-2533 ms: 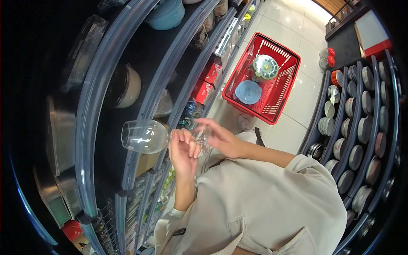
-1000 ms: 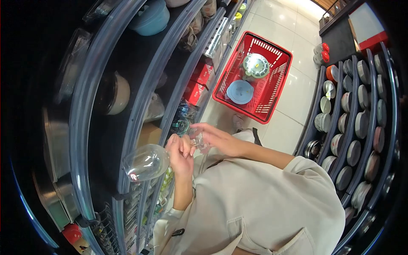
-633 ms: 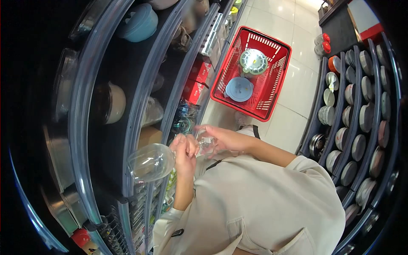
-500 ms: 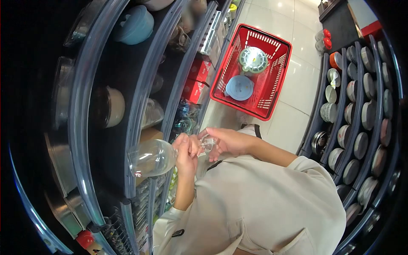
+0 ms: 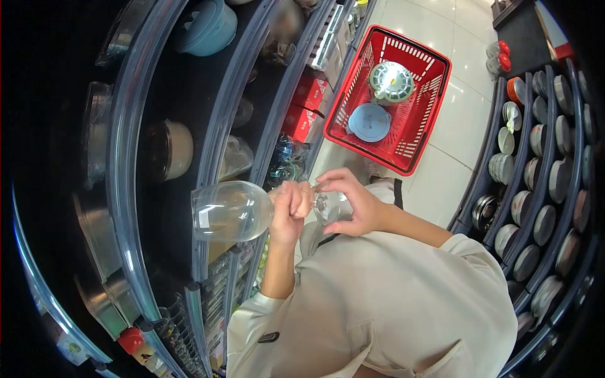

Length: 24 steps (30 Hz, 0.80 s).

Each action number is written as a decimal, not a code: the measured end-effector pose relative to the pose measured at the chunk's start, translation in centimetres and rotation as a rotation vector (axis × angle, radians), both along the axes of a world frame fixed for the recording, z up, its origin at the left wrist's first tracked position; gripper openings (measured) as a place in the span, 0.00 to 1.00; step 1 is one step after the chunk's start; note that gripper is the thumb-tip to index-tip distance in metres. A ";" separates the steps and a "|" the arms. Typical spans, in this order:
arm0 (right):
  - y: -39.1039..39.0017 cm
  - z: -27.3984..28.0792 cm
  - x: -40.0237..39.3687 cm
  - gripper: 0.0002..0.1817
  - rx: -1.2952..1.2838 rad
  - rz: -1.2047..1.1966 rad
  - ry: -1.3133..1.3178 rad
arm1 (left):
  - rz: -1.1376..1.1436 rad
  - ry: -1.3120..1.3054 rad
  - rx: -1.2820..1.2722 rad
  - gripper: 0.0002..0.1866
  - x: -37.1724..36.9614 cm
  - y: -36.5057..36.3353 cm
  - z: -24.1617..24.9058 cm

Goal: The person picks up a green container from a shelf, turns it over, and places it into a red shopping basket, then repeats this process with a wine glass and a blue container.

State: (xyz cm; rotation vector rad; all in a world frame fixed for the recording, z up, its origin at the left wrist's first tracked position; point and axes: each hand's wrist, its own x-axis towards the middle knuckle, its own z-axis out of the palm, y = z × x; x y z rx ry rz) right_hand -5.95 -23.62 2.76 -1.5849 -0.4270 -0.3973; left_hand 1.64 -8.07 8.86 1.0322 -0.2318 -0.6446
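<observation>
A clear wine glass (image 5: 232, 211) lies sideways in the air in front of my shirt, its bowl toward the shelves on the left. My left hand (image 5: 292, 209) is closed around its stem, just below the bowl. At the other end my right hand (image 5: 358, 203) curves its thumb and fingers around the clear foot, holding it by the edge. Part of the stem is hidden inside my left fist.
Dark shelves (image 5: 129, 189) on the left carry a light blue pot (image 5: 211, 28), a brown-and-cream pot (image 5: 178, 149) and red boxes (image 5: 299, 123). A red shopping basket (image 5: 420, 157) on the tiled floor holds a blue-lidded and a green-rimmed container. Stacked bowls and plates fill the right-hand racks.
The wine glass has turned closer to level and risen slightly in view. My right hand has opened wider around the foot, which shows more now. The surroundings have shifted slightly right.
</observation>
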 end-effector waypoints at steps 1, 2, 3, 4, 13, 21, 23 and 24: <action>0.1 -0.3 -0.1 0.40 0.000 0.001 -0.001 | -0.029 -0.098 0.071 0.25 0.0 -0.2 0.1; 0.4 -0.9 -0.2 0.41 0.035 -0.020 -0.039 | -0.058 -0.196 0.143 0.25 0.0 -0.4 0.3; 0.6 -1.3 -0.3 0.43 0.070 -0.042 -0.077 | -0.056 -0.196 0.143 0.25 -0.1 -0.5 0.4; 0.5 -1.4 -0.3 0.43 0.070 -0.040 -0.078 | -0.073 -0.231 0.212 0.25 -0.1 -0.5 0.4; 0.7 -3.1 -0.6 0.45 0.039 -0.161 -0.209 | -0.141 -0.356 0.359 0.24 -0.4 -1.5 0.9; -1.6 -0.3 -0.2 0.44 0.086 0.098 0.101 | -0.202 -0.628 0.435 0.22 -0.7 -2.1 1.8; -0.9 -0.1 0.0 0.43 0.474 0.240 0.405 | -0.221 -0.678 0.396 0.20 -0.5 -2.2 2.2; -0.6 0.0 0.1 0.43 0.862 0.380 0.712 | -0.211 -0.675 0.397 0.20 -0.7 -2.3 2.0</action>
